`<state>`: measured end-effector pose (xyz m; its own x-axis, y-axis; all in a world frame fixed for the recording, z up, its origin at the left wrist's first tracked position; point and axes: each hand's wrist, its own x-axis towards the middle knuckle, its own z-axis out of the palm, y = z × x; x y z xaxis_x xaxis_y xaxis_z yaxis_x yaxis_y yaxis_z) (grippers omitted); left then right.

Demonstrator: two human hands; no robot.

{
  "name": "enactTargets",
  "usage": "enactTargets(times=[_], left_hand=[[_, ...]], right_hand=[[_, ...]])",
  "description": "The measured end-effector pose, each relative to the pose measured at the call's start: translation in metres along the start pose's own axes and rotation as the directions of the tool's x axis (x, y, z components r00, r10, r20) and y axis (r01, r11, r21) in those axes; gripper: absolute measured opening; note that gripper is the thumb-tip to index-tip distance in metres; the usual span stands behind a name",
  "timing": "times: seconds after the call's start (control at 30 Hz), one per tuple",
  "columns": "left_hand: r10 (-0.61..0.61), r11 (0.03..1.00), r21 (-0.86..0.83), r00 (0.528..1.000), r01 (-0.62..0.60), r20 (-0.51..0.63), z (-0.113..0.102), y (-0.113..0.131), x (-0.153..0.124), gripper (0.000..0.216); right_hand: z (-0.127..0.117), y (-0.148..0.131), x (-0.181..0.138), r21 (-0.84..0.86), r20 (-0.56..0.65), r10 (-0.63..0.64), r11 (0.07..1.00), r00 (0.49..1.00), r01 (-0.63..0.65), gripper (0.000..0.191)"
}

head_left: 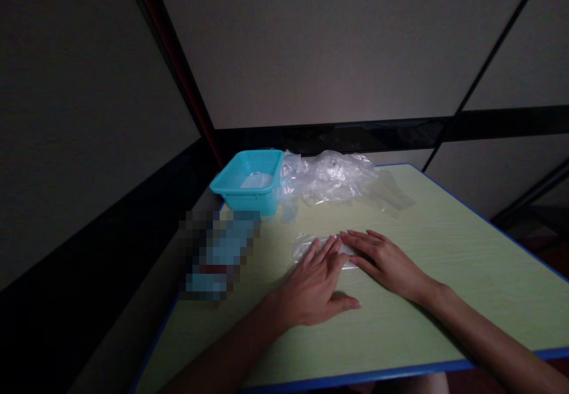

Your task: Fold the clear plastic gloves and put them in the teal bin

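A clear, crinkled plastic bag [303, 246] lies flat on the pale yellow-green, blue-edged table [448, 246], to the right of the turquoise rectangular plastic basin [249, 202] and nearer the person, its long axis seeming to run sideways with one end pointing left, toward the basin's side. Its middle and right end are covered by the hands, so whether the white patch there is contents or glare I cannot tell. The blue-green object [226, 252] just in front of the basin (pixelated) is unreadable. The left hand [317, 287] lies palm down on the bag, reaching forward, fingers slightly apart and thumb stretched rightward. The right hand [384, 258], farther from the basin, slants in leftward, palm down, fingers nearly together, thumb apart below them; both forearms are cut off by the frame.
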<state>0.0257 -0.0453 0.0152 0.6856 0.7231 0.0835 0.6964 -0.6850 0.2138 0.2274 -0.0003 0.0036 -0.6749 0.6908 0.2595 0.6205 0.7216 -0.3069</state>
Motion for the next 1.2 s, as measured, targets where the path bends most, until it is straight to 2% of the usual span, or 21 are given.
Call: enactTargets(times=[0.27, 0.43, 0.63, 1.0, 1.2], left_hand=[[-0.078, 0.991, 0.112, 0.997, 0.076, 0.014, 0.007, 0.001, 0.000, 0.079], [-0.141, 0.981, 0.129, 0.989, 0.146, -0.048, 0.010, -0.002, -0.004, 0.074], [-0.266, 0.948, 0.144, 0.956, 0.283, -0.127, 0.012, -0.008, -0.011, 0.068], [-0.367, 0.913, 0.141, 0.921, 0.384, -0.128, 0.011, -0.008, -0.013, 0.068], [-0.407, 0.889, 0.171, 0.904, 0.425, -0.133, 0.007, -0.019, -0.019, 0.069]], right_hand=[[0.003, 0.001, -0.001, -0.027, -0.013, -0.014, 1.000, 1.000, 0.014, 0.041], [0.005, 0.003, -0.002, -0.043, 0.005, -0.003, 0.999, 1.000, 0.004, 0.040], [0.005, 0.003, -0.002, -0.039, -0.007, -0.001, 0.999, 1.000, 0.001, 0.039], [0.004, 0.001, -0.001, -0.083, 0.011, 0.001, 0.997, 1.000, 0.000, 0.037], [0.003, -0.001, -0.001, -0.094, 0.019, 0.011, 0.996, 1.000, -0.010, 0.038]])
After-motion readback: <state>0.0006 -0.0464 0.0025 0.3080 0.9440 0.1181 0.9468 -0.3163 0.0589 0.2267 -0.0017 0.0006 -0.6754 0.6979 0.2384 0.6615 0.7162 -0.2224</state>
